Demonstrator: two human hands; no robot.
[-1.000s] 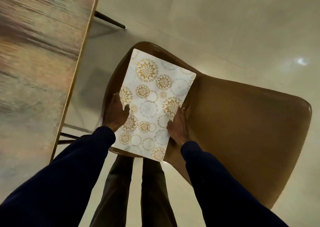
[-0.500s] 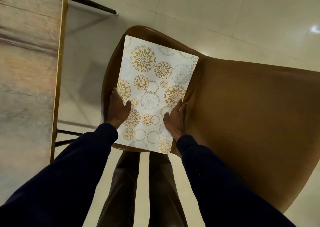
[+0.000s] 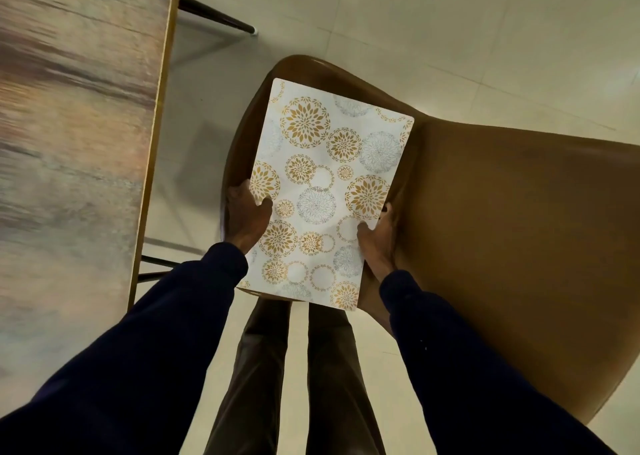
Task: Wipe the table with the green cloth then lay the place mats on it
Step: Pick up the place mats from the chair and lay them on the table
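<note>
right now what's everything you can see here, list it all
place mat: one showing (any beneath are hidden), white with gold and grey flower circles, over the chair seat, held by both long edges
chair: one, brown, right of the table
table: one, streaky wood-look top with a light edge, along the left
table legs: two spots showing, dark, under the table's edge
floor: pale tiles, all around
left hand: one, grips the mat's left edge, thumb on top
right hand: one, grips the mat's right edge, thumb on top
sleeves: two, dark navy, from the bottom corners
trouser legs: two, dark, bottom centre
</note>
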